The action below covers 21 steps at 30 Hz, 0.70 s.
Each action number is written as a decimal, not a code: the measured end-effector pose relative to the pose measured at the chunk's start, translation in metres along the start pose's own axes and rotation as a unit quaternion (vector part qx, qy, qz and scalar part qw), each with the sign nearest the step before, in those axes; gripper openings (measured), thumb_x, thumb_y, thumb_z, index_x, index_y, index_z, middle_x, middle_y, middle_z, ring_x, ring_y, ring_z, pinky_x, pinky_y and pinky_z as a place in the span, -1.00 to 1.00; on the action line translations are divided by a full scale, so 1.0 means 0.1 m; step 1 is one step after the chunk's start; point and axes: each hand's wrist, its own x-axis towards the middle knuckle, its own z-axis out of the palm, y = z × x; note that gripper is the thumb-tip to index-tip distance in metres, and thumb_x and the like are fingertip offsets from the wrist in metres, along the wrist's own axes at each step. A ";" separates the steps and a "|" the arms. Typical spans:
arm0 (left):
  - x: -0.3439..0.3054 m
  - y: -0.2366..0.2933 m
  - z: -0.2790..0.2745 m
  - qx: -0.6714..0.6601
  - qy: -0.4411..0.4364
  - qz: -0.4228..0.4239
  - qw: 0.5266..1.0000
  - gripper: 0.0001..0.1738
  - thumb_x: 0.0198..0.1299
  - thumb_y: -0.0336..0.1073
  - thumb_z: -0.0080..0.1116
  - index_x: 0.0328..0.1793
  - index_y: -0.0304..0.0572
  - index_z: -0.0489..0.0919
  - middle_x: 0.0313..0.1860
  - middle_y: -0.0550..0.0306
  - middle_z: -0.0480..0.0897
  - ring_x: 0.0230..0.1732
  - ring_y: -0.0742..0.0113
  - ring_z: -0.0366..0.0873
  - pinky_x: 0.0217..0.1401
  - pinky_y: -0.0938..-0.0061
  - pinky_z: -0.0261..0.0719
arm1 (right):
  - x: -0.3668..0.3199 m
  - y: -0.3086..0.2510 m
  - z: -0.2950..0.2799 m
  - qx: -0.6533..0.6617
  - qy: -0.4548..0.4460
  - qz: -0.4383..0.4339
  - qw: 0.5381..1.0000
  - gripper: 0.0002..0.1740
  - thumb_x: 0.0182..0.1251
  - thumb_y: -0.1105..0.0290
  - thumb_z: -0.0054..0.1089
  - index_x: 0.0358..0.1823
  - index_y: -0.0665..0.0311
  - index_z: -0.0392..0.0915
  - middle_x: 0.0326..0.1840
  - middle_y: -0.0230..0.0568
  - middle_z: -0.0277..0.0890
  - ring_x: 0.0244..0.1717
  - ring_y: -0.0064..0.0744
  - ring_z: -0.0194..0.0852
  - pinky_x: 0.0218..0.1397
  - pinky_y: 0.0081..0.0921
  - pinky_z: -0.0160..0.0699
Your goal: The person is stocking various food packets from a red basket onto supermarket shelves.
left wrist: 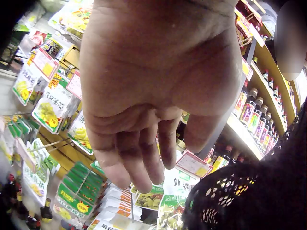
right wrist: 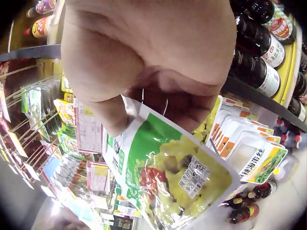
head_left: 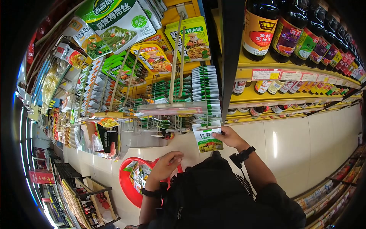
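My right hand (head_left: 233, 138) pinches a white and green food pouch (head_left: 209, 145) by its side, thumb on the printed face. In the right wrist view, the pouch (right wrist: 158, 167) shows yellowish vegetables with red pepper pieces and a square code. It overlaps the lower end of a hanging row of similar pouches (head_left: 206, 89). My left hand (head_left: 166, 166) is held in front of my body with fingers loosely bent and nothing in them. Beside and below it is a red basket (head_left: 122, 179) with several packets (head_left: 139, 177) inside.
A rack of metal hooks with hanging pouches (head_left: 124, 68) fills the front left. At right, yellow shelves (head_left: 244, 100) carry rows of dark sauce bottles (head_left: 260, 30). Tiled floor (head_left: 289, 141) shows between the shelving. A wooden stand (head_left: 95, 191) is at the lower left.
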 end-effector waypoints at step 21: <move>-0.07 0.09 0.08 0.041 0.005 -0.010 0.999 -0.71 0.39 -0.35 0.10 0.18 -0.27 0.53 0.02 0.07 0.68 0.12 0.32 0.62 0.20 0.45 0.52 | 0.46 0.28 -0.11 -0.107 0.146 -0.047 0.982 -0.72 0.39 0.31 0.25 0.02 0.31 0.63 -0.14 -0.15 0.68 -0.15 -0.42 0.57 0.00 -0.45 0.51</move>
